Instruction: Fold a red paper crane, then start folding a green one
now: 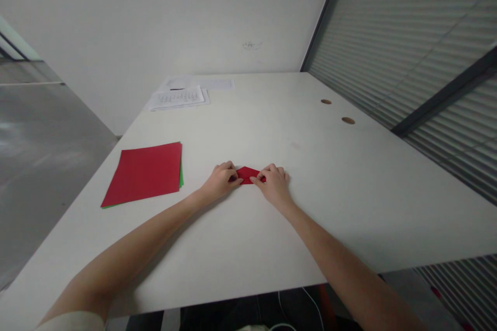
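Observation:
A small folded piece of red paper point(247, 174) lies on the white table point(349, 191) in front of me. My left hand point(221, 180) presses on its left end with curled fingers. My right hand point(274, 183) pinches its right end, thumb and fingers closed on the paper. Both hands rest on the tabletop, and they cover the ends of the paper.
A stack of red sheets point(145, 171) with a green sheet beneath lies to the left. Printed white papers point(178, 97) sit at the far edge by the wall. Two round cable holes point(348, 120) are at the right, near a window with blinds point(407, 46).

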Demonstrator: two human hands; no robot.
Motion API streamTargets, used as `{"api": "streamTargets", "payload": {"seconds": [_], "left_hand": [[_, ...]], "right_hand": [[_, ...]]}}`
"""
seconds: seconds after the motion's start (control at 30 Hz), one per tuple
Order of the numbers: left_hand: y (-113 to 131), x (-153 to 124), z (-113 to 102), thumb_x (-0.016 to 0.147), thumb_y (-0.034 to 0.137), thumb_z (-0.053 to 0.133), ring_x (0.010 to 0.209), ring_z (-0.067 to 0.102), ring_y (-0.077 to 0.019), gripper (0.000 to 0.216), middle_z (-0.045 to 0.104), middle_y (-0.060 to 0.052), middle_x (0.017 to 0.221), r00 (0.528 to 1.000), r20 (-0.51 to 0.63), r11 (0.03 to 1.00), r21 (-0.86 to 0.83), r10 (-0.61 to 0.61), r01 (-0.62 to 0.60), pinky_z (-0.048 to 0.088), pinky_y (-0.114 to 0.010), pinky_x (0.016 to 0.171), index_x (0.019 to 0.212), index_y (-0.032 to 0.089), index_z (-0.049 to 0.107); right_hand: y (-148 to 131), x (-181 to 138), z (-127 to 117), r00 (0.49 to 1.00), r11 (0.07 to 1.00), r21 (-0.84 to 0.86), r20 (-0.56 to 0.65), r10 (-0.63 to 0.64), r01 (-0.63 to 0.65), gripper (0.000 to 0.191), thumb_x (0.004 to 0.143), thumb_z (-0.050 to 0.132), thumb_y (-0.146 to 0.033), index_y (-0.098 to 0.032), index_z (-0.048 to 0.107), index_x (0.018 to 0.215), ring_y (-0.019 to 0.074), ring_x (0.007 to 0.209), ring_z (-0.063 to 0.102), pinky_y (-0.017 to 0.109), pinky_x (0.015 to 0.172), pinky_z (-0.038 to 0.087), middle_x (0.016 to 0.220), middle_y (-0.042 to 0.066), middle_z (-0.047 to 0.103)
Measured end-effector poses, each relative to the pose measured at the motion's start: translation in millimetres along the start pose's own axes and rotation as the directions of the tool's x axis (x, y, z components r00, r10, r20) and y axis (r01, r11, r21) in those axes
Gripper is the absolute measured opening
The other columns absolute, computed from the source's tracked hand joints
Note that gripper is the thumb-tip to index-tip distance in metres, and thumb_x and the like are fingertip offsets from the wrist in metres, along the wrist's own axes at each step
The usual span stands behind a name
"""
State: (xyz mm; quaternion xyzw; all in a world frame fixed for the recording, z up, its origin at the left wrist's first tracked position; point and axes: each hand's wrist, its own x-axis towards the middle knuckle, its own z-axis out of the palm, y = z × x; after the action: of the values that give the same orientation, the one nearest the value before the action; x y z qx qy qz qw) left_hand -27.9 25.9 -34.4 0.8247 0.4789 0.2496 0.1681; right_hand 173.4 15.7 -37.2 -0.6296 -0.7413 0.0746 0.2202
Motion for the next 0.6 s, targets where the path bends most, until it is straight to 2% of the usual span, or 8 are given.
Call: {"api": "streamTargets", "payload": {"seconds": [0.23,0.6], "left_hand": [[4.4,0.3,-2.7,0.083,0.028,0.065,0.072,0.052,-0.0147,0.021,0.058,-0.004,0.084,1.0,0.014,0.997,0.079,-0.009,0.008,0.04,-0.03,0.07,0.067,0.016,0.063],[5.5,-1.7,-1.8,0.084,0.031,0.063,0.074,0.053,-0.0161,0.018,0.057,-0.004,0.083,1.0,-0.011,0.995,0.1,-0.018,0.019,0.041,-0.031,0.07,0.074,0.017,0.063]], "right_hand": [[0.0,0.6,0.1,1.0,1.0,-0.012,0.009,-0.002,0.002,0.032,0.087,0.057,-0.049,-0.023,0.068,0.072,0.0258,0.094,0.05,0.039,0.078,0.032,0.094,0.006,0.06],[-1.7,2.0,-3.0,0.999,1.0,-0.013,0.038,0.018,-0.018,0.033,0.087,0.056,-0.05,-0.023,0.068,0.072,0.0253,0.094,0.049,0.038,0.078,0.032,0.094,0.006,0.059]]}}
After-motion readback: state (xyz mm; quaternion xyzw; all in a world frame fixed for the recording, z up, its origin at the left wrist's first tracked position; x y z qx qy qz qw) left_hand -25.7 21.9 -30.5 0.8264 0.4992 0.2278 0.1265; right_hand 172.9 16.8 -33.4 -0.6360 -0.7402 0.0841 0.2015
